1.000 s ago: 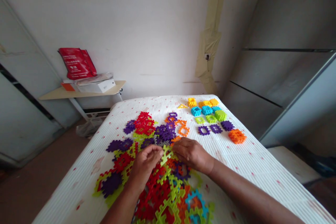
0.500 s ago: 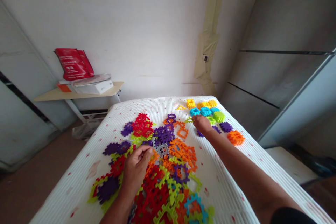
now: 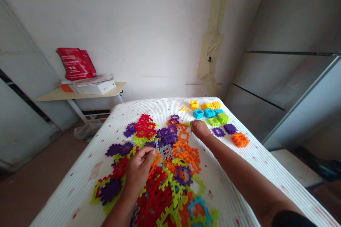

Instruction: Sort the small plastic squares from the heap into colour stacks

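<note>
My left hand (image 3: 141, 163) hovers above the left middle of a pile of flat, notched plastic interlocking pieces. Its thumb and forefinger are pinched together; whether anything is between them cannot be made out. A grey window-shaped piece (image 3: 166, 151) lies just right of its fingertips. Further off, my right hand (image 3: 199, 129) is closed, fingers pointing down at the pile's far right edge. Bits of lime green (image 3: 187, 124) show beside it, and an orange ring-shaped piece (image 3: 183, 135) is close by. The hand itself hides what its fingers hold or touch.
Sorted stacks stand at the far right: yellow (image 3: 194, 105), blue (image 3: 198, 114), lime (image 3: 223, 118), purple (image 3: 230, 128) and orange (image 3: 240, 140). One yellow triangle (image 3: 184, 109) lies left of them. A side table (image 3: 57, 94) bears a red bag (image 3: 76, 64). Grey cabinet doors (image 3: 282, 67) rise to the right.
My right hand has moved left and slightly nearer, from the lime pieces toward the orange ring. A lime stack and a purple piece are now uncovered. My left hand stays in place.
</note>
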`<state>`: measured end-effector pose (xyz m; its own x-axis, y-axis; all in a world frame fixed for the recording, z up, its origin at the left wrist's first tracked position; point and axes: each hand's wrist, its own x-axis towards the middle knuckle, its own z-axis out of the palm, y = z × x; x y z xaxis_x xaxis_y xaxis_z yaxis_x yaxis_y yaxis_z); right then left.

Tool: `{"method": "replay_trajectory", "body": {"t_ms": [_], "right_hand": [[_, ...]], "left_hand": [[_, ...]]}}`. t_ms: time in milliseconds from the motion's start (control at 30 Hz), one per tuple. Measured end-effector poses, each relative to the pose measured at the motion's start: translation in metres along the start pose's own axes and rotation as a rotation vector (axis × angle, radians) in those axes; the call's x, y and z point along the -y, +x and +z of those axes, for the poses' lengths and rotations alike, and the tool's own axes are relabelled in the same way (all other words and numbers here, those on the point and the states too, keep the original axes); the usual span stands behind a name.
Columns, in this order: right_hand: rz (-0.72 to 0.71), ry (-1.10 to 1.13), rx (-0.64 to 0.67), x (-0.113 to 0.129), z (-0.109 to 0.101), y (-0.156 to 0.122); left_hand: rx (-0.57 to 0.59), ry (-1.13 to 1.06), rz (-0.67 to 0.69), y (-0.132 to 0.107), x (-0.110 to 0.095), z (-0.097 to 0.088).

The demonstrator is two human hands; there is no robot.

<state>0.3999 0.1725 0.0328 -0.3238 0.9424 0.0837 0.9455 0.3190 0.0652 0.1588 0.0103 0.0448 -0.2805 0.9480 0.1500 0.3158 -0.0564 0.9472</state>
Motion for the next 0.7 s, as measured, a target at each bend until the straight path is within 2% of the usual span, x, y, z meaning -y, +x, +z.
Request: {"method": "replay_trajectory", "body": {"t_ms": [267, 467, 567, 700], "right_hand": [[0.030, 0.019, 0.001, 0.017, -0.001, -0.017], [-0.067, 0.045, -0.039, 0.029, -0.001, -0.040], [-0.141, 0.015, -0.104, 0.030, -0.005, -0.048], [-0.100, -0.032, -0.144, 0.019, -0.009, -0.040]], "left_hand": [[0.010, -0.007, 0.003, 0.000, 0.003, 0.001], [0.014, 0.009, 0.011, 0.001, 0.006, 0.000], [0.009, 0.011, 0.012, 0.001, 0.006, 0.001], [0.012, 0.013, 0.009, 0.001, 0.005, 0.002]]}}
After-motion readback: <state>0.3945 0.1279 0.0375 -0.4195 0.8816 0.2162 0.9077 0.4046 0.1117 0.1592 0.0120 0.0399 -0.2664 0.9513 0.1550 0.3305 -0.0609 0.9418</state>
